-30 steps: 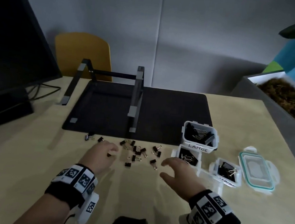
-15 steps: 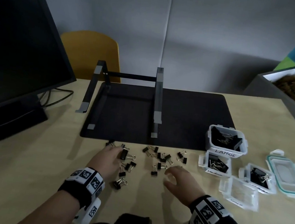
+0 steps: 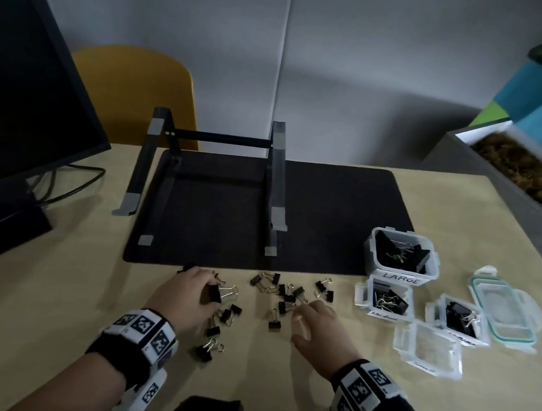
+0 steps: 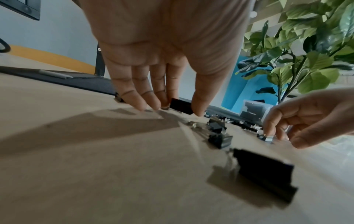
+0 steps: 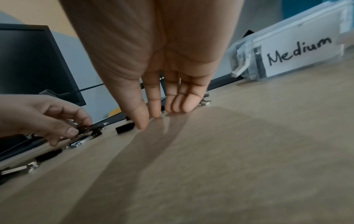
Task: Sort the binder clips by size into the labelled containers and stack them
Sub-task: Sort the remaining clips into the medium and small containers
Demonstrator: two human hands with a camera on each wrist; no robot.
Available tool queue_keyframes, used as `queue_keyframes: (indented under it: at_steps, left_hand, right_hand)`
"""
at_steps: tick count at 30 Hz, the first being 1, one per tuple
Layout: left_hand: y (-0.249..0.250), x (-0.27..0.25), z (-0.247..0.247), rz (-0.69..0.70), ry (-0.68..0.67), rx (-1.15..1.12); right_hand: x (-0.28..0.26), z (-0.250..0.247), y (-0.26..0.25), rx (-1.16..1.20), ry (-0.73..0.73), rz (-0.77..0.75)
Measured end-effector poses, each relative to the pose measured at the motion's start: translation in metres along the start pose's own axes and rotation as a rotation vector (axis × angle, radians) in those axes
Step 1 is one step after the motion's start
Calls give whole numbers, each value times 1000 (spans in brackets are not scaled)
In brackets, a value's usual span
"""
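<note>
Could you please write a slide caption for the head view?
Left hand pinches a binder clip while right hand reaches for loose clips beside the labelled containers.

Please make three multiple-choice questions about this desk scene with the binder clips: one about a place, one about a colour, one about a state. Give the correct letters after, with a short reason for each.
1. Where does the container labelled LARGE stand?
A. on the chair
B. at the right edge of the black mat, behind the Medium container
C. under the monitor

2. What colour is the rim of the loose lid at the far right?
A. red
B. yellow
C. teal green

3. What is the left hand doing?
A. pinching a black binder clip
B. resting flat with nothing in it
C. closing a lid

Answers:
1 B: the head view shows it on the mat's right edge, just behind Medium.
2 C: the seal around the clear lid is teal green.
3 A: the left wrist view shows thumb and fingers on the clip.
</note>
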State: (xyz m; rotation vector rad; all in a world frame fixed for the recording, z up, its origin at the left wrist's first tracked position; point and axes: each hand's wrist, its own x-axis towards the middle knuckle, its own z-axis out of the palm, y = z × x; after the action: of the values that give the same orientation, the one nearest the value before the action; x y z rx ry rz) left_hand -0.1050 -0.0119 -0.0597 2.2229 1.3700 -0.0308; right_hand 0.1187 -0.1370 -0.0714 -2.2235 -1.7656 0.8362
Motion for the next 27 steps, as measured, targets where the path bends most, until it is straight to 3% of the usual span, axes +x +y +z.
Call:
queue_keyframes:
  at_steps: [11,22,27]
  left_hand:
    - [61,-4,-5,116,26,-141]
    - [157,0,16,204,7,-197]
    - [186,9,27,231,14,-162]
  right_hand:
    - [-32,-42,41,29,148,13]
    - [-59,-110,124,-54,357,280]
    - [-62,-129,161,-91,266,413]
